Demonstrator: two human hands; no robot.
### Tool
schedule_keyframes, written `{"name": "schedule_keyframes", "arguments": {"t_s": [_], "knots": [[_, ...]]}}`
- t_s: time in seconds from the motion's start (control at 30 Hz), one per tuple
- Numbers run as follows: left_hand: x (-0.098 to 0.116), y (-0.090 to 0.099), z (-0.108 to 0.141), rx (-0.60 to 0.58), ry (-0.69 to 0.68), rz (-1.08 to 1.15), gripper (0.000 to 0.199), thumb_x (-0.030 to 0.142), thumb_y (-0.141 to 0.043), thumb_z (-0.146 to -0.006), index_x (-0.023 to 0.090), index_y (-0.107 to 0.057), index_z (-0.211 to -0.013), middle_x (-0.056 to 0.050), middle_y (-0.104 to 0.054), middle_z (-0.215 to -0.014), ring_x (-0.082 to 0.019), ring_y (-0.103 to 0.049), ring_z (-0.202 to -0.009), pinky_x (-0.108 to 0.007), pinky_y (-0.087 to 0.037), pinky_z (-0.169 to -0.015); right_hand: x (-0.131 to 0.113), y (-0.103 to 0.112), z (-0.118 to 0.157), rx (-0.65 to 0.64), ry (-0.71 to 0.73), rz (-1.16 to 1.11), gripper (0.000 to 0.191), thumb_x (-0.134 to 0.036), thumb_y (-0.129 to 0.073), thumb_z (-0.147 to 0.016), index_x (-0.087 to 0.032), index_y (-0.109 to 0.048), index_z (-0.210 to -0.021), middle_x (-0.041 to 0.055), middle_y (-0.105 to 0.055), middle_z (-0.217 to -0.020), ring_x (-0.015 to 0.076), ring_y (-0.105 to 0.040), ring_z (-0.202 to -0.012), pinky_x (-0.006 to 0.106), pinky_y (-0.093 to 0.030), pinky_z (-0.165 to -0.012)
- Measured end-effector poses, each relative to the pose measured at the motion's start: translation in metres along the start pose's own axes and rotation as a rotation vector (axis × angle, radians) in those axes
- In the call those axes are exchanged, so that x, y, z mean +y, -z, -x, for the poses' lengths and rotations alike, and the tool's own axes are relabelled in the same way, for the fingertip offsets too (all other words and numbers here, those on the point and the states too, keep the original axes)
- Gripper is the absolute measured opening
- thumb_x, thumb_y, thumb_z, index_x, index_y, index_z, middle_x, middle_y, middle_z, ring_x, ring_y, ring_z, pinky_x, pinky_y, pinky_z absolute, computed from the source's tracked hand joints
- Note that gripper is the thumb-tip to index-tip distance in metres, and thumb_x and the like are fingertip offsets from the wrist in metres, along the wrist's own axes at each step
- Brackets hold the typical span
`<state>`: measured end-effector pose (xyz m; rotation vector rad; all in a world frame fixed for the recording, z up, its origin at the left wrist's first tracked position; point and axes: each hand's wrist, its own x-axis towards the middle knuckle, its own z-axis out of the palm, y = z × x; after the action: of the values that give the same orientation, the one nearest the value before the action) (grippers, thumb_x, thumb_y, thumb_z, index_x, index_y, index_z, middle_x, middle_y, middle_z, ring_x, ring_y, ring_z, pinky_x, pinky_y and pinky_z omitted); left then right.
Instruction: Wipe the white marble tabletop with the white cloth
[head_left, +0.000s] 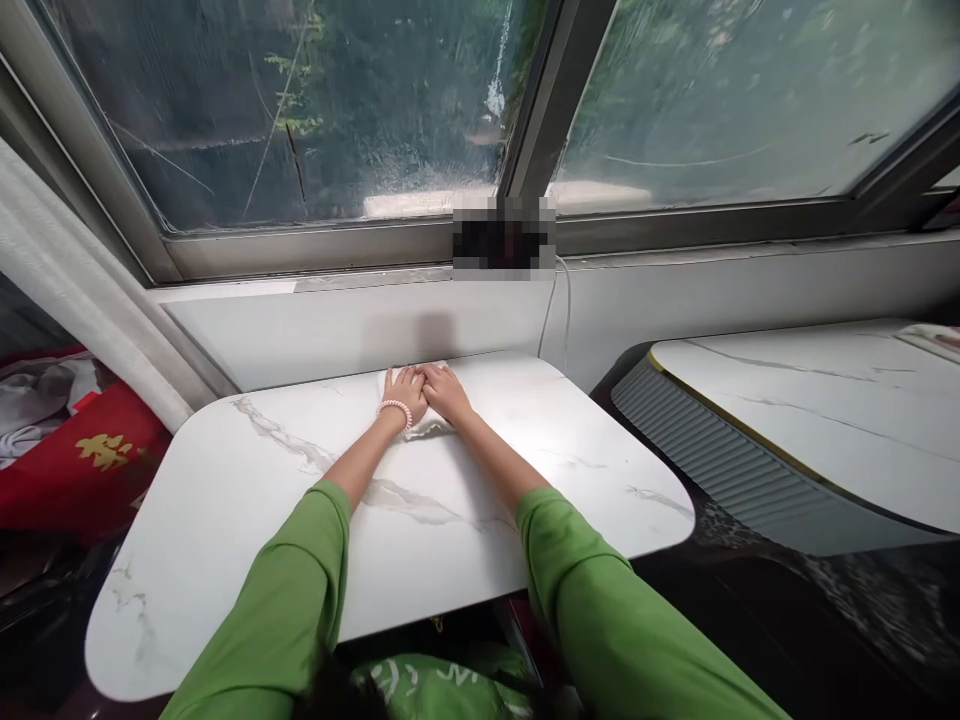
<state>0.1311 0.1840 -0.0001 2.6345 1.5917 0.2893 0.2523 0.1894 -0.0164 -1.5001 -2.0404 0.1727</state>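
Clock centred on the near tabletop, 12 = window side. White cloth (429, 428) sits just past 12, near the far edge of the marble-look tabletop (247, 530), mostly hidden under both hands. One loose edge shows at the 6 o'clock side of the hands, between the wrists.

Left hand (406, 390): palm down on the cloth, fingers extended toward 12 and slightly spread, not wrapped round anything visible. Pink-and-white coil band (395, 406) on that wrist.

Right hand (445, 392): also palm down on the cloth, fingers angled toward 11, bent, meeting the left hand near its thumb side. Can't tell whether it pinches cloth or just presses; fingertips unclear.

Both arms reach in from 6, green sleeves (292, 570) ending around mid-forearm. Green top (435, 685) with white lettering at 6.

Surroundings: window (225, 130) at 12, smeared glass, metal frame. Pixelated block (502, 240) on its lower rail at 1, contents unreadable; thin cord (568, 310) hangs below it. Pale curtain (90, 270) at 10. Red bag (142, 430) with gold character at 9 to 10, light fabric (45, 400) beside it. Second table (810, 390) at 2 to 3, gold-edged, ribbed grey side, apart from the first.
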Motion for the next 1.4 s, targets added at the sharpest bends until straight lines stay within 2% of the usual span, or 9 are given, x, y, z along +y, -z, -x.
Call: {"name": "schedule_keyframes", "arguments": {"t_s": [0.2, 0.37, 0.47, 0.67, 0.87, 1.0, 1.17, 1.3, 1.4], "knots": [[0.002, -0.003, -0.001, -0.005, 0.024, 0.001, 0.05, 0.026, -0.024, -0.096, 0.013, -0.037, -0.142, -0.011, -0.031, -0.152, -0.022, -0.023, -0.141, -0.048, -0.006, -0.117, 0.003, 0.001, 0.0, -0.01, -0.012, 0.0, 0.041, -0.01, -0.034, -0.079, -0.015, -0.056, -0.113, 0.0117, -0.061, -0.121, 0.023, -0.052, -0.113, 0.044, -0.028, -0.106], [0.02, -0.001, 0.027, -0.011, 0.013, 0.008, 0.05, 0.026, -0.024, -0.095, 0.014, -0.039, -0.141, -0.011, -0.032, -0.152, -0.023, -0.024, -0.141, -0.049, -0.007, -0.117, -0.004, 0.009, 0.035, -0.026, -0.024, 0.011, 0.043, -0.012, -0.034, -0.081, -0.015, -0.054, -0.118, 0.0123, -0.057, -0.13, 0.0243, -0.045, -0.125, 0.046, -0.025, -0.109], [0.045, 0.0, 0.052, -0.019, -0.016, 0.009, 0.05, 0.025, -0.027, -0.094, 0.012, -0.04, -0.14, -0.012, -0.032, -0.152, -0.024, -0.024, -0.141, -0.049, -0.007, -0.117, -0.007, 0.024, 0.071, -0.039, -0.029, 0.032, 0.044, -0.014, -0.033, -0.082, -0.012, -0.052, -0.122, 0.014, -0.051, -0.137, 0.0255, -0.039, -0.132, 0.047, -0.023, -0.111], [0.118, -0.002, 0.103, -0.058, -0.063, 0.045, 0.055, 0.026, -0.03, -0.092, 0.007, -0.033, -0.144, -0.016, -0.026, -0.153, -0.029, -0.016, -0.143, -0.055, -0.003, -0.116, -0.002, 0.067, 0.155, -0.046, -0.021, 0.048, 0.047, -0.014, -0.033, -0.08, -0.015, -0.052, -0.123, 0.0122, -0.052, -0.137, 0.0238, -0.04, -0.133, 0.048, -0.025, -0.112], [0.167, -0.004, 0.128, -0.108, -0.247, 0.077, 0.056, 0.027, -0.032, -0.092, 0.005, -0.034, -0.143, -0.018, -0.026, -0.153, -0.032, -0.015, -0.143, -0.057, -0.003, -0.115, 0.004, 0.103, 0.22, -0.009, -0.098, 0.058, 0.048, -0.015, -0.033, -0.079, -0.017, -0.051, -0.124, 0.0102, -0.051, -0.137, 0.0222, -0.039, -0.134, 0.048, -0.023, -0.114], [0.178, -0.006, 0.122, -0.1, -0.31, 0.093, 0.056, 0.028, -0.033, -0.092, 0.005, -0.036, -0.142, -0.019, -0.028, -0.152, -0.032, -0.018, -0.142, -0.057, -0.005, -0.115, 0.01, 0.112, 0.226, 0.045, -0.144, 0.065, 0.048, -0.015, -0.035, -0.076, -0.019, -0.053, -0.121, 0.0112, -0.054, -0.133, 0.0241, -0.043, -0.13, 0.05, -0.025, -0.112], [0.18, -0.012, 0.101, -0.078, -0.292, 0.065, 0.055, 0.029, -0.03, -0.093, 0.008, -0.035, -0.143, -0.016, -0.03, -0.152, -0.03, -0.021, -0.141, -0.057, -0.007, -0.115, 0.025, 0.113, 0.208, 0.089, -0.127, 0.043, 0.045, -0.013, -0.037, -0.074, -0.019, -0.056, -0.114, 0.0123, -0.059, -0.125, 0.0261, -0.048, -0.123, 0.052, -0.03, -0.108], [0.183, -0.021, 0.071, -0.034, -0.286, 0.054, 0.054, 0.027, -0.031, -0.092, 0.008, -0.038, -0.142, -0.017, -0.032, -0.15, -0.029, -0.023, -0.141, -0.056, -0.006, -0.115, 0.05, 0.113, 0.187, 0.119, -0.115, 0.035, 0.044, -0.013, -0.037, -0.073, -0.019, -0.057, -0.112, 0.0119, -0.059, -0.123, 0.0263, -0.05, -0.121, 0.051, -0.032, -0.107], [0.191, -0.026, 0.039, -0.032, -0.278, 0.065, 0.053, 0.026, -0.031, -0.092, 0.008, -0.04, -0.141, -0.017, -0.033, -0.15, -0.029, -0.023, -0.141, -0.054, -0.007, -0.116, 0.081, 0.117, 0.17, 0.134, -0.105, 0.046, 0.044, -0.013, -0.037, -0.073, -0.02, -0.058, -0.111, 0.0113, -0.06, -0.123, 0.0264, -0.051, -0.119, 0.051, -0.034, -0.106]]}}
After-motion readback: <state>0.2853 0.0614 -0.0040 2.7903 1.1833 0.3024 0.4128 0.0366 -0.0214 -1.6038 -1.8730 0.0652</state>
